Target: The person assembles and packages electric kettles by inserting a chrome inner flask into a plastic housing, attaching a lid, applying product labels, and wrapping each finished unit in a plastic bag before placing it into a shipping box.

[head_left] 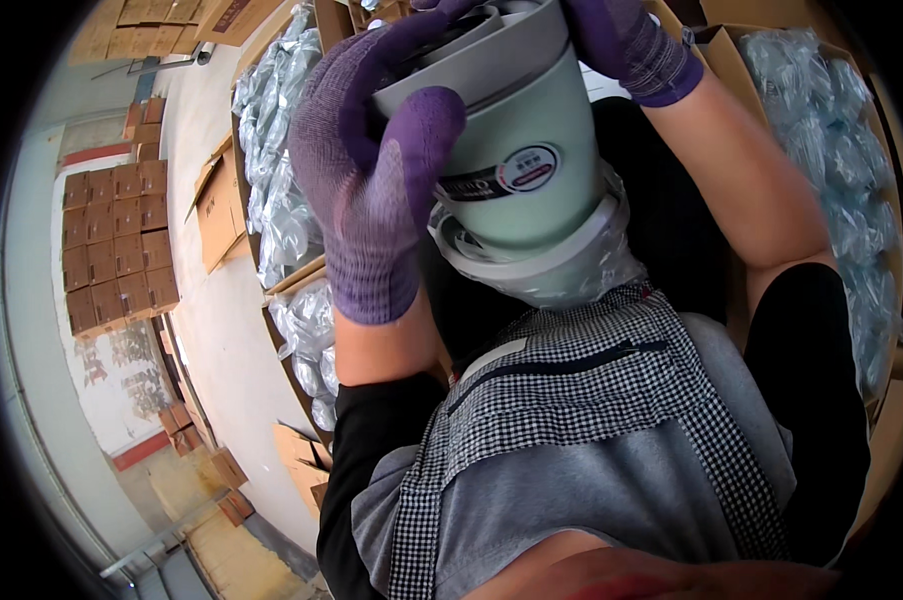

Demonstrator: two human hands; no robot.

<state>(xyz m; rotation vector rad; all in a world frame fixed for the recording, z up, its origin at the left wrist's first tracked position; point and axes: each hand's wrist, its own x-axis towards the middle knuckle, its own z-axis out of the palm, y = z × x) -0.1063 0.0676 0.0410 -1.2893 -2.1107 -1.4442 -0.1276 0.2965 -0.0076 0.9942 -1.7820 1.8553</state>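
While the left hand's point(371, 170) fingers curl over the grey rim point(486, 80) of a pale green bucket point(541, 120), thumb outside, the right hand point(636, 50) meets the opposite side, its fingers too hidden to tell their grip. Above the lap point(671, 170), the bucket's long axis runs away from the body, mouth outward, base at a plastic-wrapped container point(571, 287). Flanking cartons point(723, 60) hold plastic-wrapped goods point(821, 140).
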